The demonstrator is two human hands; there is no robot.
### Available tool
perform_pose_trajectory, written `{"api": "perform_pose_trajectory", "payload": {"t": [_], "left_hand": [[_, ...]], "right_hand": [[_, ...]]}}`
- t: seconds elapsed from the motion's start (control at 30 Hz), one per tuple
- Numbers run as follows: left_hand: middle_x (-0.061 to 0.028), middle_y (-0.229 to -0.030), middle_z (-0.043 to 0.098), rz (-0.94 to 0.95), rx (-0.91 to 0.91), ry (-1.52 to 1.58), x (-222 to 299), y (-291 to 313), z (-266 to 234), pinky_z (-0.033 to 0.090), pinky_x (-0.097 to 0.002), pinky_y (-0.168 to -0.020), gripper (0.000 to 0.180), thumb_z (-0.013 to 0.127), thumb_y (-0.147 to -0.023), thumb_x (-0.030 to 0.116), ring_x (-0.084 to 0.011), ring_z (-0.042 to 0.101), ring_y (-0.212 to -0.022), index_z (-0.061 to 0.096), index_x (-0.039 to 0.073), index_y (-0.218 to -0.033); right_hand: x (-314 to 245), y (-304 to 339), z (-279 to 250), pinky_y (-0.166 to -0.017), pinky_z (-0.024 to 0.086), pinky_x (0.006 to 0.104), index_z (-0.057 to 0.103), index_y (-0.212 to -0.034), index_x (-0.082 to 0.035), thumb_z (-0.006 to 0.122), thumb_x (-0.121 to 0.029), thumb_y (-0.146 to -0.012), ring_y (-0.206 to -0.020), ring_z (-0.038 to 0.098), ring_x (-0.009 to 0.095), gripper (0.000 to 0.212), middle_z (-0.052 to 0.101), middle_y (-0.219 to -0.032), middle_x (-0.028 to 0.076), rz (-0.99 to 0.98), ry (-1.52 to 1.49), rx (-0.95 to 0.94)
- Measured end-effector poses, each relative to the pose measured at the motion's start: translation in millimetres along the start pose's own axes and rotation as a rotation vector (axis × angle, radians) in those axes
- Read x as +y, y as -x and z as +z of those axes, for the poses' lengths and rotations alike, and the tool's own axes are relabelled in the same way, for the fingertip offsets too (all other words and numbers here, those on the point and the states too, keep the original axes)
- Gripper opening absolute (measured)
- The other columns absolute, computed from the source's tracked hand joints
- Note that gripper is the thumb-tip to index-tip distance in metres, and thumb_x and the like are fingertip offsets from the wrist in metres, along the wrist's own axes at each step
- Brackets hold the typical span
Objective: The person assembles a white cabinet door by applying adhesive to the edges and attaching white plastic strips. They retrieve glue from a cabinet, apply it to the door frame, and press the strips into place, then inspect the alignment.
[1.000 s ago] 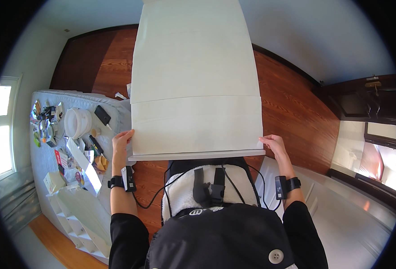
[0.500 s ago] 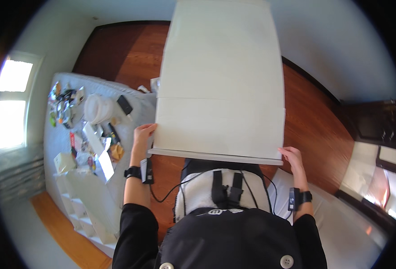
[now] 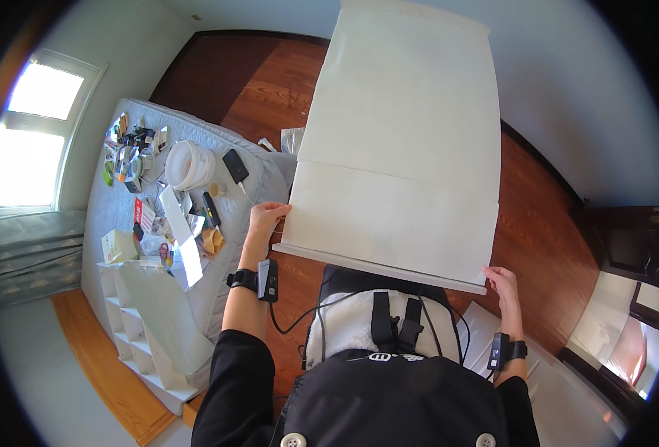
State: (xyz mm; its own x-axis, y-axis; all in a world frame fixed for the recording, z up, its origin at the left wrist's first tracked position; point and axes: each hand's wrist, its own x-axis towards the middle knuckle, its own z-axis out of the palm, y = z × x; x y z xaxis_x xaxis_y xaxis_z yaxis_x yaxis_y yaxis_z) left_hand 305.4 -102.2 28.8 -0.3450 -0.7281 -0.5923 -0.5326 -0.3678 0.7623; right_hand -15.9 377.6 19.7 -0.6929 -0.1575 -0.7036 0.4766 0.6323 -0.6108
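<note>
A large white sheet stretches away in front of me, with a crease or seam running across it and a narrow white bar along its near edge. On its left edge, a little beyond the bar, my left hand has closed with thumb and fingers pinched together. My right hand is pinched at the near right corner, by the end of the bar. Parts of both hands' fingertips are hidden by the sheet's edge.
At left a bed with a pale mattress carries a white bucket, a black phone-like device, a white compartment shelf and many small items. A dark cabinet stands at far right. Cables run from both wrist devices.
The view has turned, so the sheet, hands and bed sit further right in it. The sheet appears slightly more tilted, its right corner lower. Both hands keep their places on its edges.
</note>
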Motion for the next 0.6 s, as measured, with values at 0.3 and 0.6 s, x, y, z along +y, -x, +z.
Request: {"api": "perform_pose_trajectory", "payload": {"t": [0.3,0.6], "left_hand": [[0.0016,-0.073,0.062,-0.018,-0.003,-0.006,1.2,-0.8,1.0,0.04,-0.0216,-0.061,0.022,0.079,-0.075,0.02,-0.0074,0.051,-0.065,0.072,0.002,-0.086],[-0.0012,-0.085,0.065,0.092,-0.194,0.026,26.6,16.5,-3.8,0.043,-0.0235,-0.074,0.029,0.069,-0.085,0.025,-0.0105,0.057,-0.078,0.069,-0.002,-0.097]], "right_hand": [[-0.6,1.2,0.2,-0.049,0.031,0.0177,0.067,-0.085,0.0,0.077,-0.018,-0.078,-0.055,0.043,0.003,0.021,0.054,-0.064,-0.005,-0.018,-0.011,-0.004],[-9.6,11.7,-7.3,-0.061,0.037,0.0186,0.07,-0.094,0.0,0.073,-0.021,-0.082,-0.066,0.047,0.004,0.024,0.06,-0.076,-0.004,-0.002,-0.068,-0.084]]}}
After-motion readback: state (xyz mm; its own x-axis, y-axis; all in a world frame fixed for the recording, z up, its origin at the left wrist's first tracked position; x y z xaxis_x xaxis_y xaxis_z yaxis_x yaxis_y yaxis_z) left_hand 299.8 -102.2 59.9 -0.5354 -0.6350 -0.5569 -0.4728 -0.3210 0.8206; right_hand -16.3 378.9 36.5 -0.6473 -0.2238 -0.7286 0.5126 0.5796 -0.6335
